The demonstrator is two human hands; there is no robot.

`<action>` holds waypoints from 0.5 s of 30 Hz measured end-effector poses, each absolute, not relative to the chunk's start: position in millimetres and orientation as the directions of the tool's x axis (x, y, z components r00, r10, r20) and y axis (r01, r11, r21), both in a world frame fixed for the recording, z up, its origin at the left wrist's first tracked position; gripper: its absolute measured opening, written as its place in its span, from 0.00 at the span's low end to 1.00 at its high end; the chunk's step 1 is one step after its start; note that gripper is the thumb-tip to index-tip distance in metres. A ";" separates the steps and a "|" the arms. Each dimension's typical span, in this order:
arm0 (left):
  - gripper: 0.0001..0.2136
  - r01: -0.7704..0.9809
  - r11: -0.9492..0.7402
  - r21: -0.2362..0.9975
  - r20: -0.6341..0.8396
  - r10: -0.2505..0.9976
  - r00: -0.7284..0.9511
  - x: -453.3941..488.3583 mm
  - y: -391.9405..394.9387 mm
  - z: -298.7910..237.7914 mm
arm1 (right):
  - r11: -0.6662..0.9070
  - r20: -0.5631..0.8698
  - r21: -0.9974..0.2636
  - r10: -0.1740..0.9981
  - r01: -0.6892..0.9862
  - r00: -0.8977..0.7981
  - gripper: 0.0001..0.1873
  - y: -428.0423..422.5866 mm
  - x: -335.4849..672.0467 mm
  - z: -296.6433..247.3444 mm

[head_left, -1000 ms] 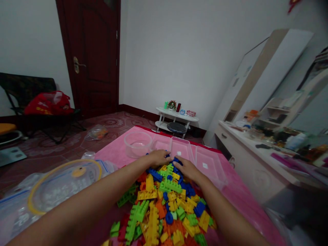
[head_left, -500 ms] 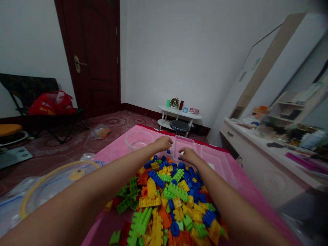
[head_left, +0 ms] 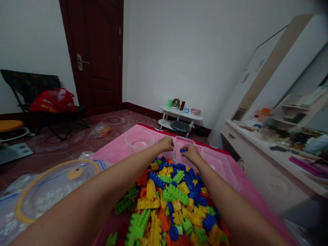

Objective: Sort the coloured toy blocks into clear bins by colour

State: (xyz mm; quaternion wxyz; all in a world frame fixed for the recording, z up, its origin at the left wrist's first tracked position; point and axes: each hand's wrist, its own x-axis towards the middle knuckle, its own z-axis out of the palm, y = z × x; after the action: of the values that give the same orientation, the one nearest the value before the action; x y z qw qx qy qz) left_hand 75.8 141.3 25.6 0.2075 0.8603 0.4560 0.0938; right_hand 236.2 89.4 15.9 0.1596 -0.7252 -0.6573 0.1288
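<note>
A blue toy building brick (head_left: 182,150) is pinched in the fingertips of my right hand (head_left: 192,154), over the clear rectangular container (head_left: 185,139). My left hand (head_left: 167,144) is beside that container's left side, fingers curled together and pointing down; what they hold, if anything, is hidden. Below both hands spreads a large pile of toy building bricks (head_left: 176,193) in blue, green, yellow, orange and red.
A round clear tub (head_left: 139,141) stands left of my left hand on the pink cloth (head_left: 115,143). More clear trays (head_left: 220,165) lie right. A yellow-rimmed clear lid (head_left: 58,186) and plastic bags are at lower left. A dresser (head_left: 256,153) stands at right.
My right hand has risen slightly, and the blue brick in its fingertips now shows plainly. My left hand has shifted a little right, and the blue piece seen under it is out of sight.
</note>
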 end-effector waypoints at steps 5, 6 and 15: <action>0.14 0.591 -0.591 0.549 -0.047 0.684 0.728 44.6 127.4 61.1 | 0.006 -0.154 -0.572 0.981 0.820 -0.114 0.21 68.7 256.7 59.2; 0.14 0.580 -0.606 0.545 -0.055 0.664 0.746 41.1 125.8 62.4 | -0.014 -0.189 -0.595 0.974 0.804 -0.123 0.19 67.5 257.9 60.7; 0.16 0.644 -0.613 0.457 -0.059 0.702 0.710 40.7 121.3 18.4 | -0.260 -0.326 -0.487 0.940 0.834 0.103 0.15 91.6 238.1 -7.7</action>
State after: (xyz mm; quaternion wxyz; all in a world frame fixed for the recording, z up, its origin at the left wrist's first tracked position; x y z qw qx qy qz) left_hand 40.7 121.3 18.4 0.2288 0.8958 0.3757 0.0632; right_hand 238.1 91.6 -7.7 0.0900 -0.7370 -0.6016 0.2947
